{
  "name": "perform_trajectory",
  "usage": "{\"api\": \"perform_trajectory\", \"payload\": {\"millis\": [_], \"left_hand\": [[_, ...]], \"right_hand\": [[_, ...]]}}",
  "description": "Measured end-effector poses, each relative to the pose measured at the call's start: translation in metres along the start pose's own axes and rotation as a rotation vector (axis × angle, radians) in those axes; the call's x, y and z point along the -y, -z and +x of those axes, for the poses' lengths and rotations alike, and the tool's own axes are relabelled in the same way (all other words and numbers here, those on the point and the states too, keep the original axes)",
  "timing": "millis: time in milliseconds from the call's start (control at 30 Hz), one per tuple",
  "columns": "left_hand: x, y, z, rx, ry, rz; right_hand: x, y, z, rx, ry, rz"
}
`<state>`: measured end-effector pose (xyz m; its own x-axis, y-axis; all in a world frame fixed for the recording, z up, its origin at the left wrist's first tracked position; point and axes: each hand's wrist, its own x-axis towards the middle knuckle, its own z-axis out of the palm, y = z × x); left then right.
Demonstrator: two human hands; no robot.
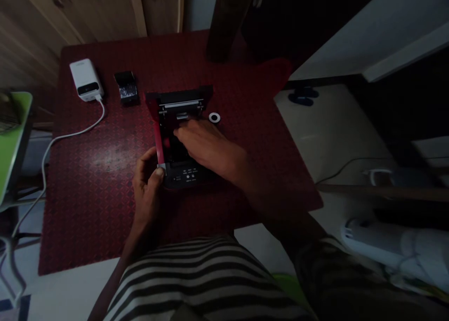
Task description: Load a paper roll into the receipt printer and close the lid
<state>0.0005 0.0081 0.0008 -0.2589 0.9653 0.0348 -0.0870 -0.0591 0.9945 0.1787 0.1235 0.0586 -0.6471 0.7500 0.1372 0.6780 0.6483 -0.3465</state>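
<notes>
A small black and red machine, which looks like a label printer, sits on the table with its lid raised at the back. Buttons and white markings line its front panel. My left hand grips the front left corner, thumb on top and fingers along the side. Over the open inside, my right hand reaches down with bent fingers pressed together. Its fingertips are hidden in the dark interior, so what they hold, if anything, does not show. Just right of the lid lies a white ring-shaped piece with a dark centre.
A white power bank with a plugged-in white cable lies at the table's back left. Beside it is a small dark open box. A dark post stands at the back edge of the red patterned table.
</notes>
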Motion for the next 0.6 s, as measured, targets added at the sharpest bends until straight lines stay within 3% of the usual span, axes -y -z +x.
{"api": "perform_trajectory", "payload": {"millis": [100, 233, 433, 600], "left_hand": [[0.0, 0.0, -0.001, 0.003, -0.006, 0.01], [0.002, 0.001, -0.001, -0.009, -0.024, 0.036], [0.006, 0.002, 0.0, 0.003, -0.027, 0.032], [0.003, 0.003, -0.004, 0.011, -0.019, 0.035]], "right_hand": [[0.001, 0.017, -0.006, 0.112, 0.0, 0.074], [0.002, 0.034, -0.018, 0.129, 0.142, 0.211], [0.003, 0.031, -0.015, 0.169, 0.159, 0.189], [0.001, 0.031, -0.018, 0.011, 0.161, 0.181]]}}
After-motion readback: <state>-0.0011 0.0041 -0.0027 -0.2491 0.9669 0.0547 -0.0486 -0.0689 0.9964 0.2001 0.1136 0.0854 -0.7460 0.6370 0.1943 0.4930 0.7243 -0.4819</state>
